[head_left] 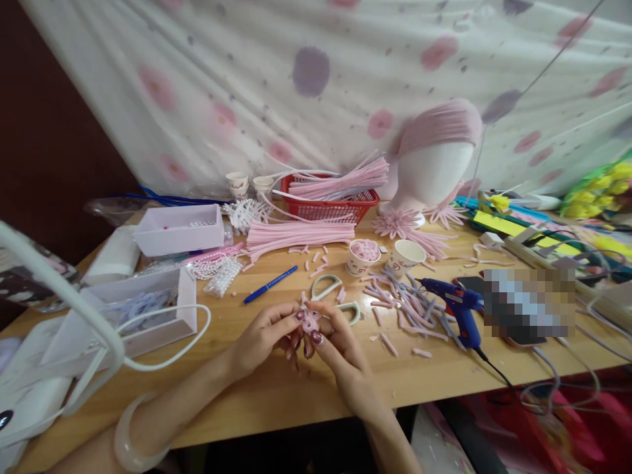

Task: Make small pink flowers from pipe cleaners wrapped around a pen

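Note:
Between my two hands is a small pink piece bent from fuzzy pipe cleaner [310, 321], with loops like a little flower. My left hand [266, 334] pinches it from the left, and my right hand [345, 352] grips its right side. Fingers cover part of it. Just behind lies a pair of scissors [326, 287], its pale handles showing and its blades hidden. To the right are scattered cut pink and lilac pipe cleaner pieces [412, 306]. A paper cup [362, 268] full of short pink curls stands beyond, beside another paper cup [402, 266].
A blue glue gun [457, 306] lies on the right by a phone [469, 289] and cables. Pink pipe cleaner bundles [301, 235], a red basket [320, 210] and a foam head [437, 171] stand behind. Left are a blue pen [270, 284], white boxes [182, 230] and a white lamp arm [74, 296].

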The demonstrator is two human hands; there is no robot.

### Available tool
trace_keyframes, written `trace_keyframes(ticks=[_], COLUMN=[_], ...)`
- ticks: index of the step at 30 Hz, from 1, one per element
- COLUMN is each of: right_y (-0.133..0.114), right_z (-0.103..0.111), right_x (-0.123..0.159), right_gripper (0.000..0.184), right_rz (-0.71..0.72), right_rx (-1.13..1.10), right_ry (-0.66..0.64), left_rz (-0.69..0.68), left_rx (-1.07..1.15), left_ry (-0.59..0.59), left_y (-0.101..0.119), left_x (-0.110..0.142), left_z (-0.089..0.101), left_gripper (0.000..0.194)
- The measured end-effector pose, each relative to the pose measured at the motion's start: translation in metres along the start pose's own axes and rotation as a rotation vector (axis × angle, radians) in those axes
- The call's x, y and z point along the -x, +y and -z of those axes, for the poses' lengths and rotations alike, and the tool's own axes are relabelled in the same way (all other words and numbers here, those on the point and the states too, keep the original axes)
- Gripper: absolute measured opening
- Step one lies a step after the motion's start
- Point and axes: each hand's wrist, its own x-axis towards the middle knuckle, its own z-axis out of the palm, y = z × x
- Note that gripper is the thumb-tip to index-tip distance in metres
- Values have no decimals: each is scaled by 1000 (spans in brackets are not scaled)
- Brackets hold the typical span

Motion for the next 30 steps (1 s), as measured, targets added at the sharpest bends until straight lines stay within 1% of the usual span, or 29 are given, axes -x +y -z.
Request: trace_keyframes(ticks=[4,7,9,11,13,19,22,24,26,28,30], right_y=[0,4,6,6,5,0,1,3,6,6,5], right_z=[-1,0,2,3,5,8,8,7,5,4,2], right_x=[0,-1,-1,0,2,5,5,5,5,4,3], right_gripper=[25,21,22,23,25,32,35,37,39,39,35], right_rz=[37,51,57,64,59,20,4,1,0,3,20], right_rx=[99,190,258,315,338,329,362,381,376,340,259], right_ry=[22,86,124,129,104,25,0,1,10,16,9], left_rz=[-8,-93,-162,-206,-209,-155,-134,-132,-160,-187,-175], left_rx=[-22,-127,-214,-274,-278,-184,-186,-231,-320,-402,-432], left_ry=[20,48,42,33,31,56,63,70,85,92,68], left_y=[-3,-2,0,1,1,-2,-1,-1,0,1,3], left_x=[0,2,4,6,7,5,6,7,7,7,7], left_z=[-2,-5,-8,-10,-10,-9,-11,-13,-13,-11,-7], left_gripper=[38,38,37,35,34,32,33,33,33,33,34])
